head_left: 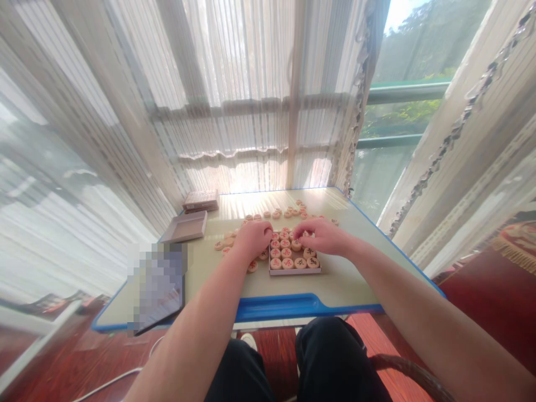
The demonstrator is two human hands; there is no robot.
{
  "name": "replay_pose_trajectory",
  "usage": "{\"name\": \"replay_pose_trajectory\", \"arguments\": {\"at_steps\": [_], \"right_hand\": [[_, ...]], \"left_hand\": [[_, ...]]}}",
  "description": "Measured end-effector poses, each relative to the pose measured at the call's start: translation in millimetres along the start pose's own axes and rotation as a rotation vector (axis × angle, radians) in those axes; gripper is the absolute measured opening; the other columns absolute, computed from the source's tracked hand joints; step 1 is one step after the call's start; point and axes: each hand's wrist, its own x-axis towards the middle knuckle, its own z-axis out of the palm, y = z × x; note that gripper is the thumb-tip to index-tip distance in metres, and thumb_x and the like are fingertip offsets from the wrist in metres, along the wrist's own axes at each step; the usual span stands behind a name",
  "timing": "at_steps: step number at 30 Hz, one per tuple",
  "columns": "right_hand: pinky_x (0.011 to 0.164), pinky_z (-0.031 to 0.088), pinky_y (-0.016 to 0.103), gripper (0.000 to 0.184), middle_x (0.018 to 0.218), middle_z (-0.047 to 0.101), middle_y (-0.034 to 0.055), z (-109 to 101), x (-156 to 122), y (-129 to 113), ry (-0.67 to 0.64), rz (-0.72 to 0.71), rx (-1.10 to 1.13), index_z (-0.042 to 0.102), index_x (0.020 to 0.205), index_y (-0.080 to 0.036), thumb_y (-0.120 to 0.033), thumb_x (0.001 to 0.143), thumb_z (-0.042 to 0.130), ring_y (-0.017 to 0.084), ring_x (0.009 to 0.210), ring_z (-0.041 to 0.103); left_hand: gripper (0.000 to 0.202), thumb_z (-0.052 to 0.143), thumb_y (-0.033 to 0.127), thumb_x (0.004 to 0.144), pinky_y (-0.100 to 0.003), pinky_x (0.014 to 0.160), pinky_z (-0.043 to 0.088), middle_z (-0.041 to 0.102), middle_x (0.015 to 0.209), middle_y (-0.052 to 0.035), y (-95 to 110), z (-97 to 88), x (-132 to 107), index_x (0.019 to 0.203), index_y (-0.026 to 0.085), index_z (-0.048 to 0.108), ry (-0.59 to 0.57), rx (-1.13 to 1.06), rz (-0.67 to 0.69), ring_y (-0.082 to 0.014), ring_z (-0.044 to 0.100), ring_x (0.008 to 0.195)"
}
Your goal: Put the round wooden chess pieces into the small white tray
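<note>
A shallow box [295, 271] of round wooden Chinese chess pieces [287, 263] lies in the middle of a small blue-rimmed table [276, 306]. My left hand [252, 239] rests at the box's left edge with its fingers curled; what it holds is hidden. Over the box's far right part, my right hand [322, 236] pinches its fingertips down onto a piece [297, 244]. More loose pieces [277, 214] lie scattered on the table behind the hands.
A box lid [185, 226] and a small flat box [201, 200] sit at the table's back left. A dark tablet [161, 296] lies at the front left corner. Sheer curtains [234, 100] and a window [402, 106] close off the far side. My knees [293, 357] are under the table.
</note>
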Motion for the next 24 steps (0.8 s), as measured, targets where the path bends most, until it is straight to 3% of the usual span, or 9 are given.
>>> {"name": "replay_pose_trajectory", "arguments": {"at_steps": [3, 7, 11, 15, 17, 24], "right_hand": [[0.068, 0.043, 0.029, 0.024, 0.084, 0.067, 0.0020, 7.3, 10.2, 23.0, 0.196, 0.079, -0.014, 0.069, 0.088, -0.020, -0.021, 0.074, 0.050, 0.016, 0.072, 0.054], [0.092, 0.037, 0.037, 0.028, 0.102, 0.064, 0.0067, 15.5, 21.7, 55.6, 0.380, 0.115, -0.214, 0.070, 0.096, -0.020, -0.023, 0.079, 0.047, 0.023, 0.099, 0.050], [0.099, 0.029, 0.047, 0.037, 0.128, 0.054, 0.0038, 19.6, 27.1, 72.1, 0.282, 0.280, -0.342, 0.064, 0.114, -0.028, -0.035, 0.087, 0.040, 0.029, 0.117, 0.041], [0.103, 0.026, 0.047, 0.041, 0.137, 0.048, -0.0017, 21.8, 29.7, 76.7, 0.175, 0.268, -0.363, 0.057, 0.123, -0.032, -0.035, 0.090, 0.033, 0.027, 0.125, 0.037], [0.103, 0.027, 0.046, 0.040, 0.135, 0.050, -0.0030, 21.8, 30.5, 78.6, 0.185, 0.261, -0.361, 0.058, 0.122, -0.032, -0.034, 0.090, 0.034, 0.026, 0.124, 0.038], [0.099, 0.032, 0.046, 0.040, 0.133, 0.052, -0.0004, 21.0, 33.2, 83.9, 0.257, 0.298, -0.351, 0.058, 0.122, -0.031, -0.031, 0.090, 0.034, 0.026, 0.119, 0.043]], "left_hand": [[0.026, 0.043, 0.019, 0.080, -0.031, 0.075, 0.047, 0.069, 0.083, -0.0036, -1.7, 0.8, 0.5, 0.080, 0.022, 0.069, 0.033, -0.024, -0.008, -0.0206, 0.061, 0.081], [0.029, 0.041, 0.014, 0.082, -0.031, 0.080, 0.048, 0.069, 0.086, -0.0048, -4.3, 1.4, 2.2, 0.089, 0.019, 0.068, 0.173, -0.071, 0.001, -0.0195, 0.060, 0.085], [0.036, 0.037, 0.010, 0.084, -0.030, 0.089, 0.045, 0.068, 0.100, -0.0066, -7.2, 2.9, 4.1, 0.105, 0.016, 0.066, 0.315, -0.102, 0.051, -0.0184, 0.058, 0.097], [0.033, 0.042, 0.025, 0.088, -0.036, 0.098, 0.040, 0.064, 0.115, -0.0079, -8.8, 6.6, 6.0, 0.110, 0.017, 0.065, 0.191, -0.048, 0.026, -0.0238, 0.052, 0.111], [0.034, 0.039, 0.028, 0.090, -0.036, 0.097, 0.041, 0.064, 0.114, -0.0080, -9.3, 7.7, 7.0, 0.108, 0.017, 0.065, 0.130, -0.064, -0.008, -0.0230, 0.054, 0.110], [0.036, 0.032, 0.027, 0.092, -0.032, 0.082, 0.046, 0.068, 0.090, -0.0079, -6.7, 2.4, 6.8, 0.088, 0.017, 0.067, 0.141, -0.040, -0.019, -0.0211, 0.059, 0.091]]}}
